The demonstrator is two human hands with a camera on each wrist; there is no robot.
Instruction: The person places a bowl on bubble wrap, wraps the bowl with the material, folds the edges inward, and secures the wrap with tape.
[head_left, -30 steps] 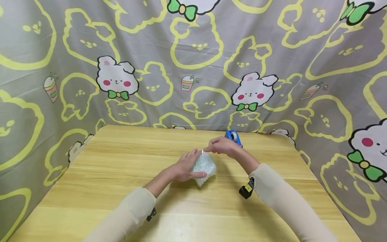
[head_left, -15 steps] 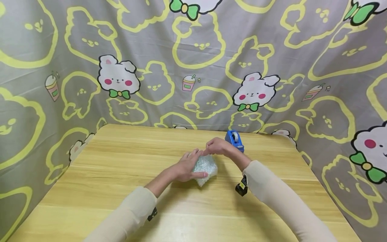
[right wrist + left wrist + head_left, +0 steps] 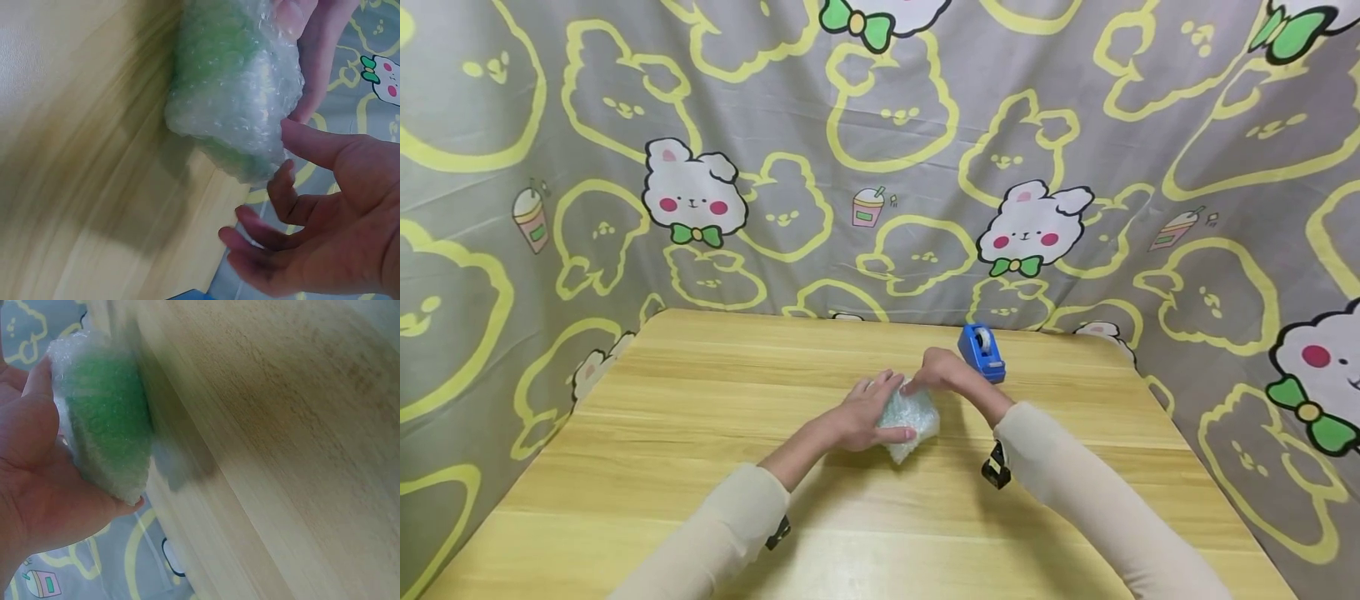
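A bubble-wrapped bundle (image 3: 913,417), with something green showing through the wrap (image 3: 231,81), rests on the wooden table. My left hand (image 3: 859,417) holds it from the left, thumb on the near side and fingers toward the far side; the left wrist view shows that hand (image 3: 37,469) around the bundle. From the far right, my right hand (image 3: 942,369) touches the wrap. In the right wrist view, the right thumb (image 3: 312,142) presses straight against the wrap, the index finger bends near its end, and the other fingers curl loosely, apart from it.
Behind my right hand a blue tape dispenser (image 3: 982,354) with a roll in it stands near the table's back edge. A grey patterned curtain (image 3: 760,108) hangs behind the table (image 3: 700,383) and along both sides. A small black camera (image 3: 996,468) is on the right wrist.
A small white strip visible at my right fingertips one second ago no longer shows. The right hand has turned slightly, its thumb now on the wrap. My left hand stays in place.
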